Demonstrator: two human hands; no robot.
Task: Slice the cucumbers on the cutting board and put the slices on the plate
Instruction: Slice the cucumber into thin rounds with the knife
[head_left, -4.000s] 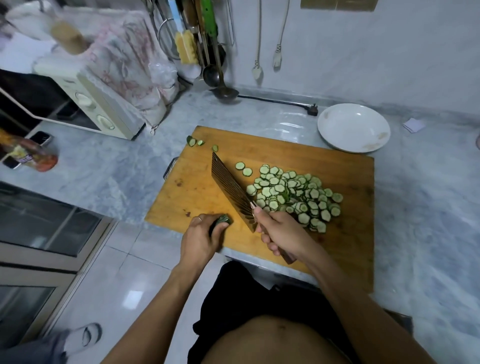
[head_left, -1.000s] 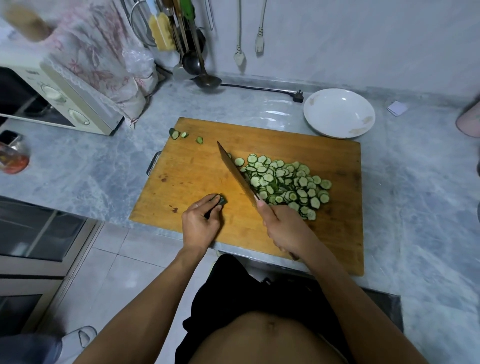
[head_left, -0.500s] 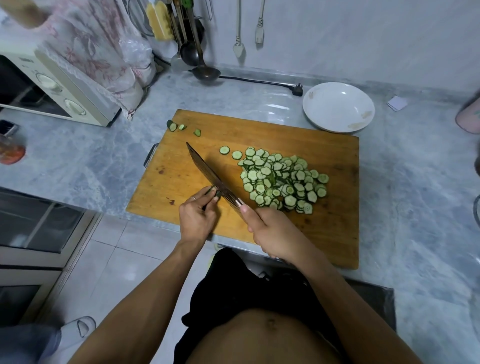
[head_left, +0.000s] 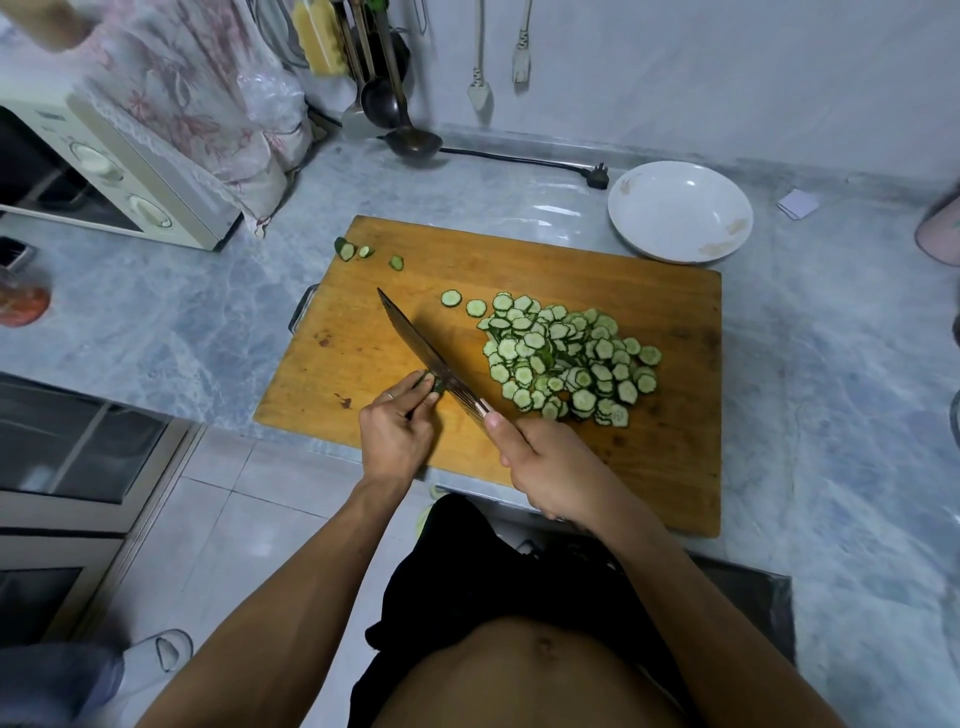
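A wooden cutting board (head_left: 649, 467) lies on the marble counter. On its right half sits a heap of several cucumber slices (head_left: 566, 361). My left hand (head_left: 397, 434) pinches a small cucumber end piece (head_left: 434, 383) near the board's front edge. My right hand (head_left: 545, 467) grips the handle of a cleaver (head_left: 423, 348), whose blade rests on edge against that end piece and points to the far left. A white plate (head_left: 680, 210) with nothing on it stands behind the board's far right corner.
Three cucumber ends (head_left: 363, 252) lie at the board's far left corner. A toaster oven (head_left: 119, 176) under a floral cloth stands far left. Ladles (head_left: 400, 119) hang at the back wall, with a black plug and cord (head_left: 561, 166) on the counter. A pink container (head_left: 940, 228) is at the right edge.
The cleaver swung from beside the slice heap to the left and now sits against the end piece in my left hand. The end piece has grown shorter over four seconds.
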